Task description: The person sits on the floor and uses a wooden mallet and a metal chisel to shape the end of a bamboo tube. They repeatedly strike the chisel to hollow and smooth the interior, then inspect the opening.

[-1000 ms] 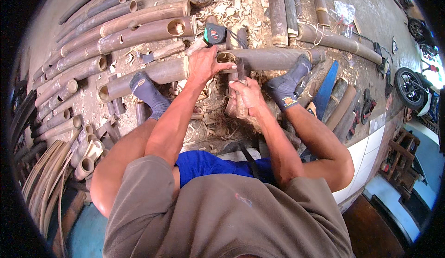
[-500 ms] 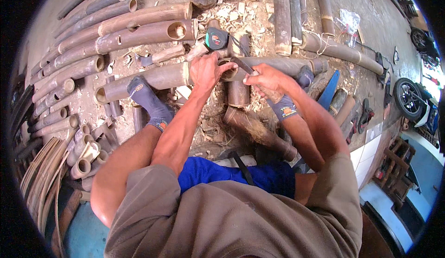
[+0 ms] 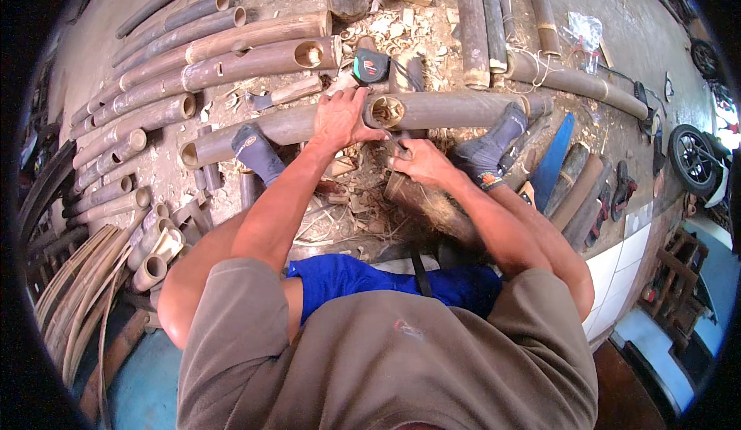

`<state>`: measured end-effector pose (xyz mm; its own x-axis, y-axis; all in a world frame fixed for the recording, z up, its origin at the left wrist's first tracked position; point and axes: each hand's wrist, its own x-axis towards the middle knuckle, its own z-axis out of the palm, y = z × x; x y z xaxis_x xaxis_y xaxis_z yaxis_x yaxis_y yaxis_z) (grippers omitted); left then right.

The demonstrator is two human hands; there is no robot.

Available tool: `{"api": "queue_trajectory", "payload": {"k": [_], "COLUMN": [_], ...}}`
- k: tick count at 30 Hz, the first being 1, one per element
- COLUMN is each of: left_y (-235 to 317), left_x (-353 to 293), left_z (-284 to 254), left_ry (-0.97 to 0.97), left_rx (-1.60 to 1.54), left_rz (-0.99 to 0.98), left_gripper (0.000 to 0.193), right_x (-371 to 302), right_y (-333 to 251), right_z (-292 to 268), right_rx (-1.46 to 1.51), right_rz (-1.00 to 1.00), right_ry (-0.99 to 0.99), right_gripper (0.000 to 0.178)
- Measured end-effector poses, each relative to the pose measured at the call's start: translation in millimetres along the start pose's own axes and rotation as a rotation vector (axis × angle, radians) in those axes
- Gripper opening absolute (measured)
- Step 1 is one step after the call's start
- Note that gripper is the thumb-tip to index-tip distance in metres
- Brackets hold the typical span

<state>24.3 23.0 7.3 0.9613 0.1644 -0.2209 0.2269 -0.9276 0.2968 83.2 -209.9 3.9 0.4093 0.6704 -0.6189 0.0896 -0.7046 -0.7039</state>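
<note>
We see the left hand (image 3: 340, 117) spread over the bamboo pole (image 3: 459, 111), fingers laid across its top and far side without closing around it, its thumb stretched toward the other hand. The right hand (image 3: 423, 162) is clenched on a narrow tool (image 3: 399, 150), mostly hidden in the fist, and we cannot tell whether the thumb touches its tip. The pole lies just ahead of us, its long axis running crosswise, with the right end a little farther away. Its cut opening (image 3: 386, 111) faces up, just right of the left hand, which is nearer; the right hand sits on the near side, a little below that hole. A socked left foot (image 3: 258, 152) and right foot (image 3: 492, 138) cross the pole on either side. Beyond it we find a tape measure (image 3: 372, 66) and wood shavings (image 3: 392, 25), with a blue saw blade (image 3: 557, 160) to the right and more bamboo lengths (image 3: 262, 59) to the left
</note>
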Motion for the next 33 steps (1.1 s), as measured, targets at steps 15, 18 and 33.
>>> {"api": "queue_trajectory", "payload": {"k": [15,18,33], "left_y": [-23.2,-22.5,-34.9], "left_x": [-8.6,-8.5,-11.4], "left_z": [20.5,20.3,38.8], "left_ry": [0.230,0.257,0.386], "left_rx": [-0.186,-0.134,-0.324], "left_rz": [0.167,0.213,0.176], "left_gripper": [0.080,0.094,0.052], "right_x": [-9.5,-11.0,8.7], "right_y": [-65.7,-28.0,-109.2], "right_z": [42.0,23.1,62.6], "right_rx": [0.996,0.200,1.303], "right_rz": [0.088,0.071,0.232], "right_ry": [0.205,0.044,0.213], "right_gripper": [0.026,0.037,0.017]}}
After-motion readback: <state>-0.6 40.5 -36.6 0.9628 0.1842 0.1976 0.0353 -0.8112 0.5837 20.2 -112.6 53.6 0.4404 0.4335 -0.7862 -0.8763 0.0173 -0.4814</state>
